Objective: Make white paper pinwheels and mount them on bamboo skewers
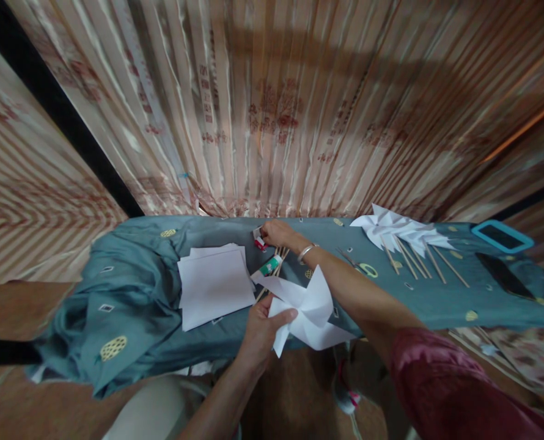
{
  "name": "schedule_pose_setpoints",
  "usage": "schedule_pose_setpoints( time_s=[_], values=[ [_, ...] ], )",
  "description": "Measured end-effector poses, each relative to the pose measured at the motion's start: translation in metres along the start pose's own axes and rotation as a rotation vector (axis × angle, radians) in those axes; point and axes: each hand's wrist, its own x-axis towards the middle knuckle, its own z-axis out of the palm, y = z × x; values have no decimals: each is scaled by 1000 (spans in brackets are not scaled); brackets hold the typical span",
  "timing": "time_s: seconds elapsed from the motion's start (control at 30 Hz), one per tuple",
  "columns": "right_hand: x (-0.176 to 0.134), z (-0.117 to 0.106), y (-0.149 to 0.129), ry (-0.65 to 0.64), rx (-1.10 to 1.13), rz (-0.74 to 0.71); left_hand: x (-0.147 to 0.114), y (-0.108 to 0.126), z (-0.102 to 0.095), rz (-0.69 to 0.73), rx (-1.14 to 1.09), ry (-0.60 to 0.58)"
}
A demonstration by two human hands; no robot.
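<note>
My left hand [265, 324] pinches a white paper pinwheel [315, 299] near its centre, with the thumb pressed on top. Farther back on the cloth, my right hand [277, 233] is closed, its fingertips at a small red-and-white box [259, 239]. Whether those fingers grip the box or something tiny from it is hidden. Just in front of that hand lies a green-and-white glue tube [270, 265], beside several thin wooden sticks [280, 252] partly covered by the pinwheel. To the left rests a stack of white paper sheets [217, 287].
Finished-looking paper pinwheels on sticks [400, 231] lie overlapped at the right. Scissors [366, 269] with yellow-green handles are near my right forearm. A blue-framed tablet-like object [503, 236] and a dark phone [505, 275] sit far right on the teal cloth [143, 293]. Striped curtains hang behind.
</note>
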Motion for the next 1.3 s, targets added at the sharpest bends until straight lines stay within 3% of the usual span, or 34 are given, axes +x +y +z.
schedule_pose_setpoints(
  time_s=[1.03, 1.3],
  values=[
    [5, 6, -1, 5, 110, -12, 2, 0, 0, -15, -10, 19],
    [3, 2, 2, 81, 346, 45, 5, -2, -3, -7, 4, 28]
  ],
)
